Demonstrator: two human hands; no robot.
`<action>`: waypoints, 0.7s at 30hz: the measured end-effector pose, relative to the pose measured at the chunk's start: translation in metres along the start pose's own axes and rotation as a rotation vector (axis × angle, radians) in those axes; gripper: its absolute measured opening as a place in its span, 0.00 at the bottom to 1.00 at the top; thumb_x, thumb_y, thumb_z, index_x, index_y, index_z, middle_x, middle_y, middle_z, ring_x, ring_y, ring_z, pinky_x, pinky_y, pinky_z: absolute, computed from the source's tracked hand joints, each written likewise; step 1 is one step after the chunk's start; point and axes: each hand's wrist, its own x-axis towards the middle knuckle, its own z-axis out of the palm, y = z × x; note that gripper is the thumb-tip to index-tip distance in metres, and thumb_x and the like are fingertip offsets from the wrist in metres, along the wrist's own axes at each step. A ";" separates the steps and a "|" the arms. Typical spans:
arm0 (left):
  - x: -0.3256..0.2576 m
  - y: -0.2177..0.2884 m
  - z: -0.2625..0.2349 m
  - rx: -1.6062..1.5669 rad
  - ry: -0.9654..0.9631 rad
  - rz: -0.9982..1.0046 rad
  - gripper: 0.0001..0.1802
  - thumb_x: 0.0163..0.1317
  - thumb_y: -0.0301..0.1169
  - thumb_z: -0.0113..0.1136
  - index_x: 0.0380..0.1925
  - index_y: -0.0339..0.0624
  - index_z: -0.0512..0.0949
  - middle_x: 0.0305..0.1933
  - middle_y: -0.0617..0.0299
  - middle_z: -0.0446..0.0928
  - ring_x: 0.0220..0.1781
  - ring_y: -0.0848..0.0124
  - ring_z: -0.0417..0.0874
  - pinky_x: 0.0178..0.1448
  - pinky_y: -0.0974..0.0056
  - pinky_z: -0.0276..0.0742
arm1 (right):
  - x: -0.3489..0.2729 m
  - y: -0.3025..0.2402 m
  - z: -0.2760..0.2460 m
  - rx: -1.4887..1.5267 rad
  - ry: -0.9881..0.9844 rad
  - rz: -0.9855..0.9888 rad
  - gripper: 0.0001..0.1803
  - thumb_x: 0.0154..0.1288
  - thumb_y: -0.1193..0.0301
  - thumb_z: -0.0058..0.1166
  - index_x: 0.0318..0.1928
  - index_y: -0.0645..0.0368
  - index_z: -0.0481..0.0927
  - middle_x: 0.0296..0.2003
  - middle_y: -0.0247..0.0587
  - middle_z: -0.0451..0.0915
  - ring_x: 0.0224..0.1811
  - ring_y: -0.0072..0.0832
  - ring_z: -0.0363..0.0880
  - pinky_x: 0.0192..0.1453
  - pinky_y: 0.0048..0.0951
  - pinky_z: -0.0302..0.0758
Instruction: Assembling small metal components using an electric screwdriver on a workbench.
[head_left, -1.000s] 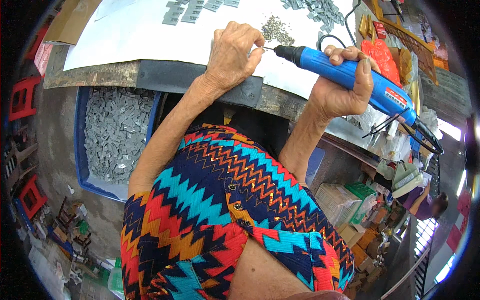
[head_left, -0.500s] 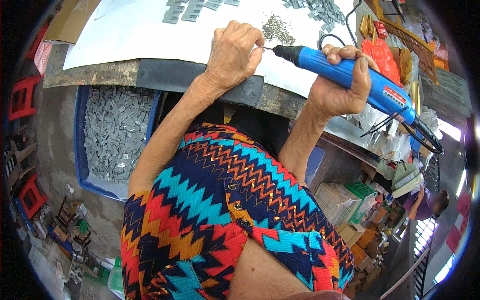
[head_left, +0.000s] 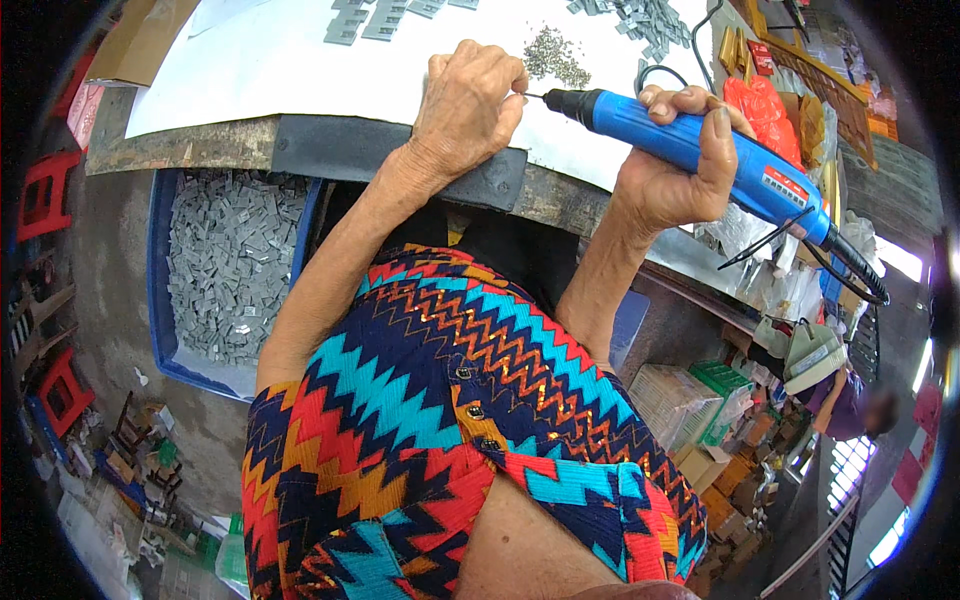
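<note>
My right hand (head_left: pixel 672 165) grips a blue electric screwdriver (head_left: pixel 700 150) held nearly level, its dark tip pointing left. My left hand (head_left: pixel 470 105) is closed at that tip, its fingertips pinching something too small to make out against the bit. Both hands hover over a white sheet (head_left: pixel 290 60) on the workbench. A small heap of tiny screws (head_left: pixel 555 55) lies just beyond my left hand, and grey metal pieces (head_left: pixel 365 18) sit in rows farther back.
A blue tub (head_left: pixel 158 300) full of grey metal pieces stands on the floor to my left, under the bench edge (head_left: pixel 400 150). More grey pieces (head_left: pixel 650 20) and an orange bag (head_left: pixel 765 105) lie at the right. Red stools (head_left: pixel 45 195) stand at the far left, boxes (head_left: pixel 690 400) at the lower right.
Both hands have held almost still; the screwdriver tip stays against my left fingertips.
</note>
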 end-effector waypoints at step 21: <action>0.002 0.005 -0.002 0.026 0.035 0.073 0.07 0.44 0.24 0.58 0.25 0.44 0.73 0.29 0.66 0.72 0.36 0.69 0.70 0.44 0.61 0.57 | -0.006 0.006 0.016 -0.123 -0.045 -0.113 0.12 0.50 0.79 0.48 0.36 0.66 0.64 0.20 0.48 0.72 0.19 0.29 0.71 0.30 0.32 0.74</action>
